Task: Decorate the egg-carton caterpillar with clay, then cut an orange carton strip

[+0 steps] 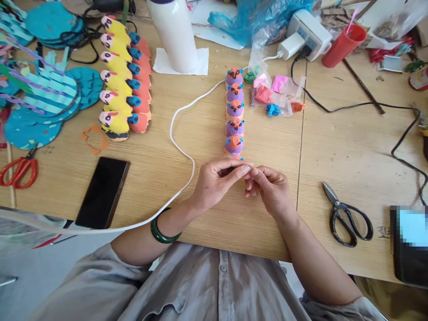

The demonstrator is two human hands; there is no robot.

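My left hand (217, 178) and my right hand (267, 185) meet at the fingertips over the table's front part. Thumb and forefinger of each are pinched together; whatever lies between them is too small to make out. Just beyond my fingers runs a row of purple and orange modelled clay animal heads (235, 108) with blue ears and dark face marks. My left hand partly covers the nearest one. Past the row lie small plastic bags of coloured clay, among them a pink lump (279, 83), a red lump (263, 94) and a blue lump (273, 110).
A white cable (172, 125) loops left of my hands. Black scissors (344, 214) lie right, a phone (103, 191) and red-handled scissors (20, 171) left. Yellow clay figures (115, 76), a white bottle (175, 35), a power strip (309, 33) and a red cup (344, 44) stand farther back.
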